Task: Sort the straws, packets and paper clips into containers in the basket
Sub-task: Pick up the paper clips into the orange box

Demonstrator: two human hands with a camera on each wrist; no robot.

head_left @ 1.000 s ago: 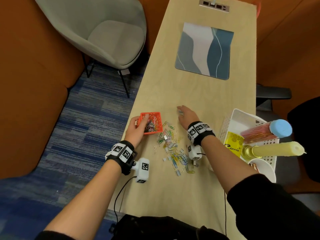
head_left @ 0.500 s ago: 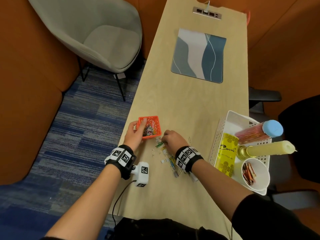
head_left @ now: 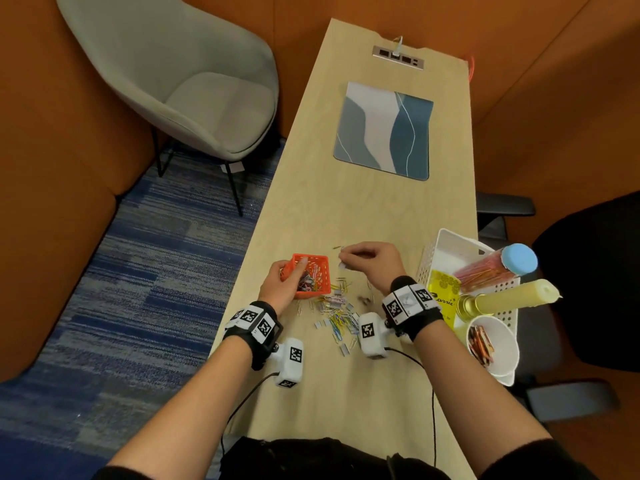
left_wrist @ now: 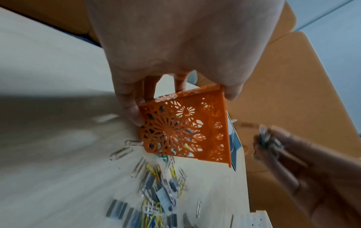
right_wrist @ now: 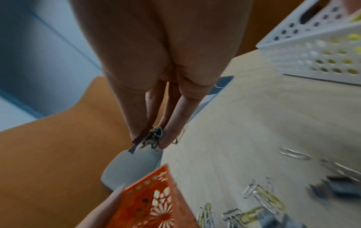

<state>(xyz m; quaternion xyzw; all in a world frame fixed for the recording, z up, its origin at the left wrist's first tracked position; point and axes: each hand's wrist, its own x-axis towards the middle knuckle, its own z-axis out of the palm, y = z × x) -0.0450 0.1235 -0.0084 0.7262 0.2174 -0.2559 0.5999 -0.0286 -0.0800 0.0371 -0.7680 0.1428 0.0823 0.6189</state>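
Left hand (head_left: 282, 289): fingers curled round the near left corner of the orange tray (head_left: 309, 277), thumb over the rim; tray tipped up off the table (head_left: 346, 209), as the left wrist view shows. It already holds a heap of clips.

Right hand (head_left: 372, 263): fingers pinched together on a small bunch of clips (right_wrist: 153, 138), held in the air just beside the tray's right edge, not yet over it.

Loose clips (head_left: 337, 311): mixed colours and plain wire, plus small grey pieces, scattered on the table between the two wrists, just in front of the tray.

Basket (head_left: 446, 251): white, perforated, at the table's right edge. In it: a tube of straws (head_left: 491, 270), a white cup of packets (head_left: 479, 341), a yellow packet and a candle. The tray is well apart from it.

Risks, as judged:
- The bunch is pinched at the fingertips only; a piece hangs below, and an early release would drop clips beside the tray.
- The tray is perforated and tilted; further tilt could spill clips over the low edge.
- The tray sits near the table's left edge, so strays could fall to the floor.
- The grey pieces may get mixed in with the clips.
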